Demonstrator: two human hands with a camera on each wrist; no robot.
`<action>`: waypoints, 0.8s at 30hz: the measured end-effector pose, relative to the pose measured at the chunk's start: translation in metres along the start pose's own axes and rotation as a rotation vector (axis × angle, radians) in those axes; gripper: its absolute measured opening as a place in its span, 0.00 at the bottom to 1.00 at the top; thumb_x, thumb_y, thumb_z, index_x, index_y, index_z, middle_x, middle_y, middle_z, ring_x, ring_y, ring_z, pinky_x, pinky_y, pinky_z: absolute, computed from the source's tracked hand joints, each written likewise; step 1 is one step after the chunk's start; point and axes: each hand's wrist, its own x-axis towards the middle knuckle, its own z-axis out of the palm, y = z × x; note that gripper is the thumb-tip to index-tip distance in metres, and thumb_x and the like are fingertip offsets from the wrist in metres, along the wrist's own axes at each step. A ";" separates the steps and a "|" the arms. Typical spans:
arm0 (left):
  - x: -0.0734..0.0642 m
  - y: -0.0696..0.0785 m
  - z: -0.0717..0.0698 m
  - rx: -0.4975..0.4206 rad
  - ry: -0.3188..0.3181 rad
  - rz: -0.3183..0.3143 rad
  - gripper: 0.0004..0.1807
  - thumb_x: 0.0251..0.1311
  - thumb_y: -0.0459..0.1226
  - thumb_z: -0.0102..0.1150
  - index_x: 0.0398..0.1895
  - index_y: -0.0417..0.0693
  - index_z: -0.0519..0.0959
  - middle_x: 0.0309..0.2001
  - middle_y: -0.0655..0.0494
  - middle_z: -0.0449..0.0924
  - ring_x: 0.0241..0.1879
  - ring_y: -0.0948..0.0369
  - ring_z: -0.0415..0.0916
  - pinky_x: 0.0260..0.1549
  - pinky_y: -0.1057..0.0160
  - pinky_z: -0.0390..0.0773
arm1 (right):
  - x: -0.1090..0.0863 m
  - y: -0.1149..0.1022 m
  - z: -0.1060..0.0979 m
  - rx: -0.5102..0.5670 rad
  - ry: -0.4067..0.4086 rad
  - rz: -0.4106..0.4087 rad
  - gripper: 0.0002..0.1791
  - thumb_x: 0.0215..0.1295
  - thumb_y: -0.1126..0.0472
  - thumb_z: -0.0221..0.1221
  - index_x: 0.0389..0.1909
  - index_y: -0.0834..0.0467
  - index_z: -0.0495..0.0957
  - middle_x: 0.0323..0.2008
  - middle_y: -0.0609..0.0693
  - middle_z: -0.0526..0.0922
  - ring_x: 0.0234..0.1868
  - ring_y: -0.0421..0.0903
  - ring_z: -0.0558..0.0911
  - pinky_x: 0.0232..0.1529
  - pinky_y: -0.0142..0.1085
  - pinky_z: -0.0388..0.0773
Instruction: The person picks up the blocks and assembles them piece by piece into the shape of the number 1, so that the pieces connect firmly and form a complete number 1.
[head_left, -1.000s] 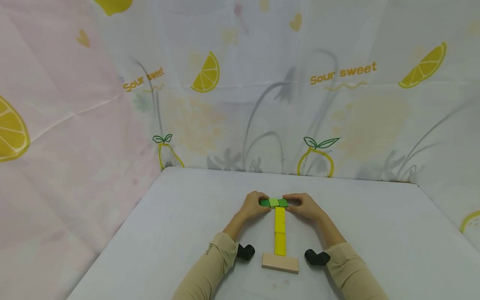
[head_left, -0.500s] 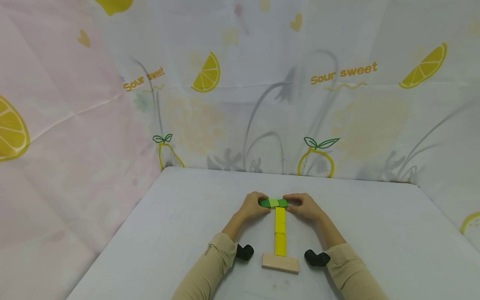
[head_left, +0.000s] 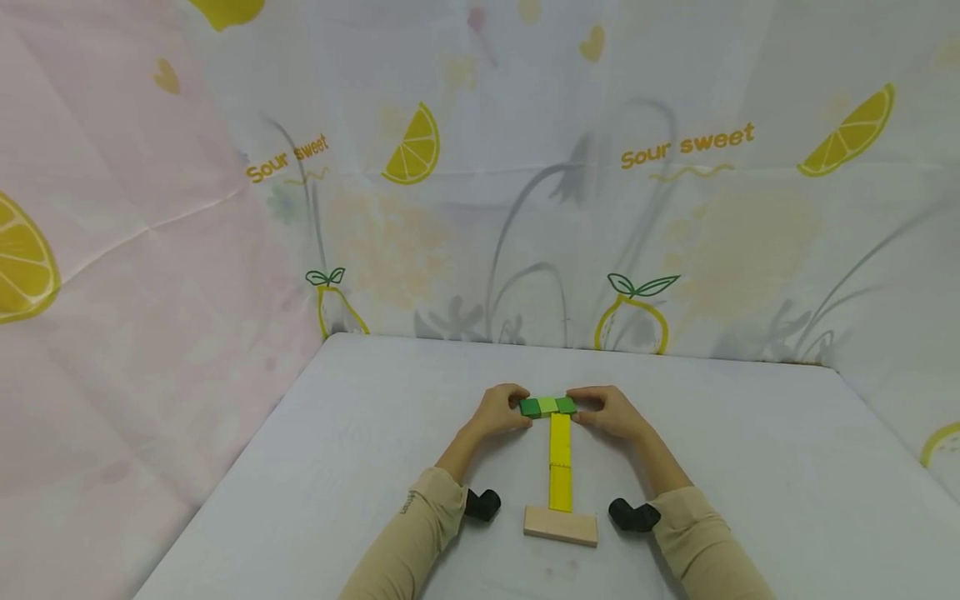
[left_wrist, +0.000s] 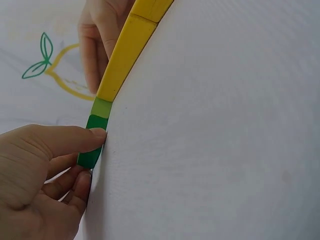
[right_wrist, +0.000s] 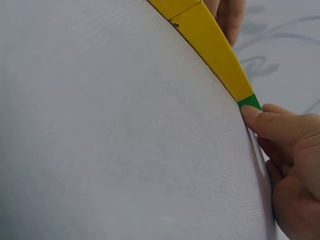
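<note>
Since the earlier frame the left hand (head_left: 501, 411) has slid slightly outward and the left forearm has shifted a little to the left, so more of the dark green left end of the green bar (head_left: 548, 406) now shows; the right hand (head_left: 609, 412) and the blocks lie as before. The green bar lies flat on the desk (head_left: 750, 467), crosswise at the far end of the yellow strip (head_left: 559, 462), its light green middle piece in line with that strip and touching it. Left fingers (left_wrist: 75, 140) are curled, thumb on top and fingertips below, pinching the dark green left end of the bar. Right fingers (right_wrist: 272, 125) are curled likewise, thumb tip pressed on the dark green right end; the bar sits between the two hands, with only the middle and the left end uncovered. The yellow strip is two yellow blocks end to end, running toward the person. At its near end a plain wooden block (head_left: 561, 527) lies crosswise, touching or just beside it. Behind the desk hangs a cloth (head_left: 675, 208) printed with lemons.
</note>
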 end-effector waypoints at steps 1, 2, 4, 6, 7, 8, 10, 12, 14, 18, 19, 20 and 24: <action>0.000 -0.001 0.000 0.000 0.001 0.002 0.24 0.45 0.31 0.69 0.49 0.33 0.77 0.46 0.42 0.79 0.44 0.53 0.74 0.46 0.58 0.74 | -0.001 0.000 0.000 0.004 0.001 -0.001 0.23 0.55 0.67 0.64 0.52 0.70 0.76 0.53 0.65 0.77 0.59 0.64 0.70 0.61 0.57 0.60; 0.000 -0.001 -0.001 -0.002 0.001 0.003 0.24 0.45 0.31 0.69 0.49 0.33 0.78 0.46 0.42 0.79 0.43 0.53 0.74 0.45 0.58 0.74 | -0.001 0.000 -0.001 0.007 0.002 -0.001 0.23 0.54 0.67 0.64 0.52 0.70 0.76 0.53 0.65 0.77 0.59 0.64 0.70 0.61 0.57 0.60; 0.000 -0.002 -0.001 -0.007 0.001 0.001 0.24 0.45 0.31 0.69 0.48 0.32 0.78 0.45 0.43 0.79 0.43 0.54 0.74 0.44 0.59 0.74 | -0.001 -0.001 -0.001 0.010 0.002 -0.002 0.23 0.54 0.67 0.64 0.52 0.70 0.76 0.53 0.65 0.77 0.59 0.64 0.70 0.61 0.57 0.60; -0.001 -0.003 -0.001 -0.006 0.002 0.001 0.23 0.45 0.31 0.69 0.48 0.32 0.78 0.45 0.43 0.79 0.42 0.55 0.74 0.44 0.60 0.74 | -0.001 -0.001 0.000 -0.002 0.000 -0.008 0.23 0.54 0.66 0.64 0.52 0.70 0.76 0.52 0.65 0.77 0.59 0.64 0.70 0.61 0.57 0.60; -0.001 -0.003 -0.002 -0.005 0.001 0.004 0.23 0.45 0.31 0.69 0.48 0.32 0.78 0.45 0.43 0.79 0.42 0.55 0.73 0.43 0.61 0.74 | -0.001 -0.001 0.000 0.003 0.003 -0.005 0.23 0.54 0.67 0.64 0.52 0.70 0.76 0.52 0.65 0.77 0.59 0.64 0.70 0.61 0.57 0.60; -0.001 -0.002 -0.002 -0.004 0.002 0.006 0.23 0.45 0.31 0.69 0.48 0.33 0.78 0.44 0.43 0.79 0.41 0.56 0.73 0.42 0.62 0.74 | 0.000 -0.002 0.000 0.007 0.005 -0.002 0.23 0.54 0.67 0.64 0.52 0.70 0.76 0.52 0.65 0.77 0.59 0.64 0.70 0.61 0.57 0.61; -0.002 -0.002 -0.003 -0.004 0.004 0.015 0.23 0.45 0.31 0.69 0.47 0.32 0.78 0.43 0.44 0.79 0.40 0.57 0.73 0.41 0.63 0.74 | 0.000 -0.002 0.000 0.002 0.009 -0.002 0.23 0.53 0.67 0.65 0.52 0.70 0.76 0.52 0.65 0.78 0.59 0.63 0.70 0.60 0.56 0.61; -0.002 -0.001 -0.004 -0.007 0.005 0.020 0.23 0.44 0.30 0.69 0.47 0.32 0.78 0.42 0.44 0.79 0.39 0.57 0.72 0.40 0.64 0.73 | 0.000 -0.001 0.000 -0.004 0.011 -0.006 0.23 0.53 0.67 0.65 0.52 0.69 0.77 0.52 0.64 0.78 0.58 0.63 0.71 0.60 0.56 0.62; -0.003 0.000 -0.004 -0.012 0.008 0.018 0.23 0.44 0.30 0.69 0.47 0.31 0.78 0.41 0.44 0.79 0.38 0.57 0.72 0.39 0.64 0.73 | 0.000 0.000 0.000 -0.003 0.013 -0.009 0.23 0.53 0.67 0.65 0.51 0.69 0.77 0.52 0.64 0.78 0.58 0.63 0.71 0.60 0.56 0.62; -0.003 -0.001 -0.004 -0.019 0.013 0.004 0.23 0.43 0.30 0.69 0.47 0.32 0.78 0.41 0.44 0.79 0.38 0.57 0.72 0.39 0.64 0.73 | -0.001 -0.001 -0.001 -0.013 0.010 -0.020 0.23 0.53 0.67 0.65 0.51 0.71 0.76 0.52 0.65 0.78 0.58 0.64 0.71 0.60 0.57 0.62; -0.003 -0.001 -0.003 -0.017 0.014 -0.002 0.23 0.44 0.30 0.69 0.47 0.32 0.78 0.41 0.45 0.79 0.39 0.58 0.72 0.40 0.64 0.73 | -0.001 -0.002 -0.001 -0.013 0.010 -0.017 0.23 0.53 0.68 0.65 0.51 0.71 0.76 0.52 0.65 0.78 0.58 0.63 0.71 0.60 0.57 0.62; -0.003 -0.001 -0.003 -0.014 0.015 -0.005 0.23 0.44 0.30 0.69 0.47 0.32 0.78 0.41 0.45 0.79 0.39 0.58 0.72 0.40 0.64 0.73 | -0.001 -0.003 -0.001 -0.020 0.009 -0.017 0.23 0.53 0.68 0.65 0.51 0.71 0.76 0.52 0.66 0.78 0.58 0.63 0.71 0.60 0.57 0.62; -0.002 -0.002 -0.001 -0.015 0.016 -0.011 0.23 0.44 0.30 0.69 0.47 0.33 0.78 0.41 0.45 0.78 0.39 0.57 0.71 0.40 0.63 0.73 | -0.006 -0.017 -0.001 -0.024 0.016 -0.012 0.22 0.54 0.72 0.63 0.51 0.74 0.74 0.52 0.69 0.76 0.58 0.66 0.70 0.60 0.58 0.61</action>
